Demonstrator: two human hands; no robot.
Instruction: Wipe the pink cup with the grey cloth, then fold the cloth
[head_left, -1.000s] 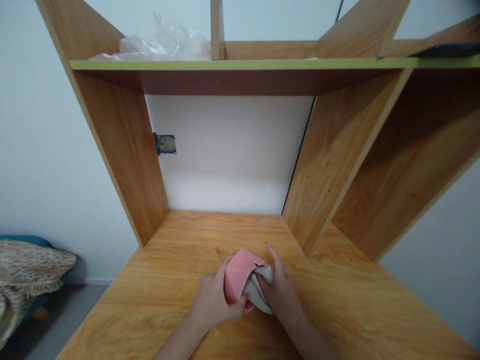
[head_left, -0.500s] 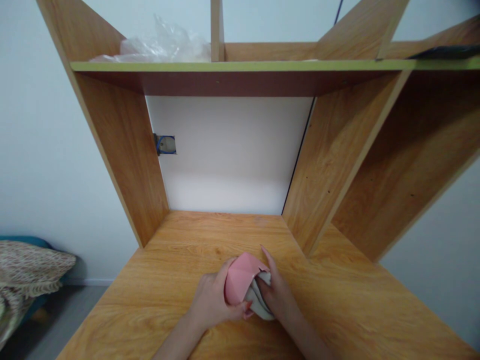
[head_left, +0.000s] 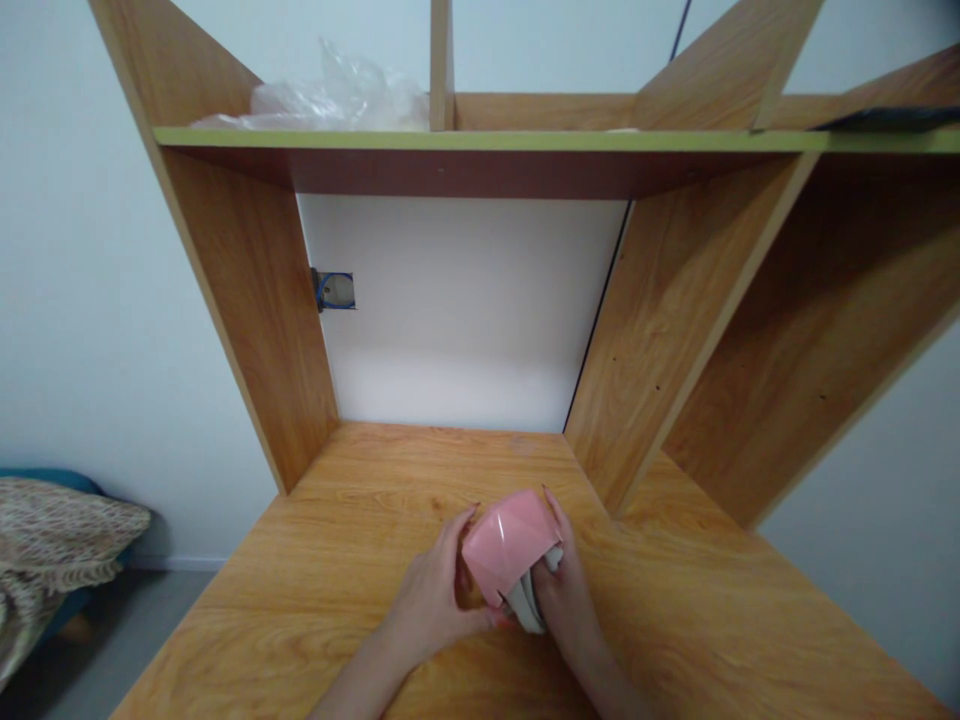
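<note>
watching remotely through the head camera. work surface: a wood-grain tabletop (head_left: 420, 470), warm brown, running back to a white panel (head_left: 465, 310). a faint mark (head_left: 521, 441) sits near the table's back edge; i cannot tell whether it is writing or a smudge. in the panel, at left, an open wall box (head_left: 337, 290) with blue wire showing.

wooden uprights flank the bay: left upright (head_left: 247, 300), right upright (head_left: 667, 340). above, a shelf (head_left: 480, 142) with a yellow-green front edge and a dark reddish underside. on it, at left, a crumpled clear plastic bag (head_left: 345, 102); at far right, a dark flat item (head_left: 892, 120), too edge-on for me to name. pale wall (head_left: 112, 300) beyond, grey floor (head_left: 169, 610) at lower left, and a fringed woven throw (head_left: 67, 525) over something teal (head_left: 45, 478).

the pink bowl (head_left: 514, 545), glossy and faceted, is tilted between both hands over the near-middle tabletop, its mouth toward the wearer's right.

left hand (head_left: 439, 590): thumb and fingers parted around the bowl's left side; i cannot tell how firmly they press. right hand (head_left: 566, 595): clamped on the grey cloth (head_left: 526, 603), which is bunched in the bowl's mouth; one fingertip shows along the bowl's outside.
</note>
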